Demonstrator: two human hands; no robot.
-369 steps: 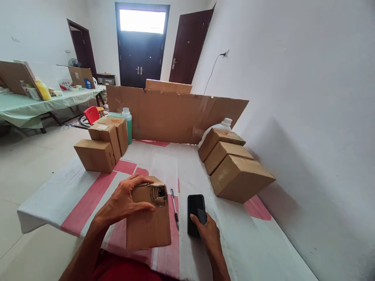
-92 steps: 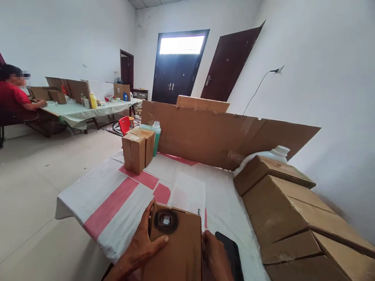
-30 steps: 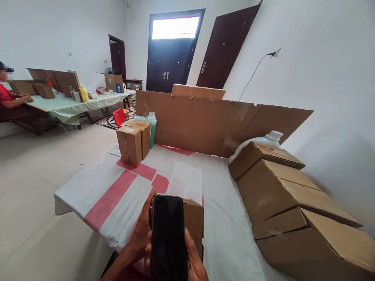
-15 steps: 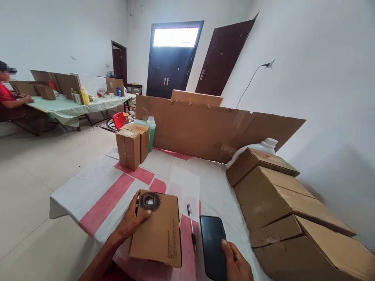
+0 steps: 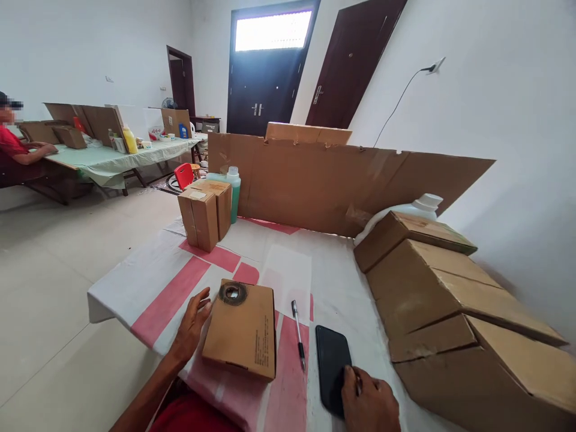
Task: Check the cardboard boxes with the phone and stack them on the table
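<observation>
A small cardboard box [image 5: 240, 339] lies flat on the cloth in front of me; dark scribbling rings a hole near its top left corner, and print runs along its right side. Just left of it is my left hand [image 5: 194, 321], open, its fingers stretched forward and apart from the lid. My right hand [image 5: 369, 399] has curled fingers and grips the lower right edge of a black smartphone [image 5: 332, 363], which is down on the table. Between box and phone lies a pen [image 5: 297, 336] with a black grip.
Cardboard boxes [image 5: 454, 306] line the table's right edge, by a white jug [image 5: 427, 204]. Two upright boxes [image 5: 200, 219] and a green-liquid bottle [image 5: 234, 195] stand at back left, before a cardboard screen [image 5: 310, 180]. A person [image 5: 15, 141] sits at another table [image 5: 96, 159].
My left hand has let go of the cardboard box and moved to its left. The box and the smartphone now rest lower on the table. The view has tipped slightly downward.
</observation>
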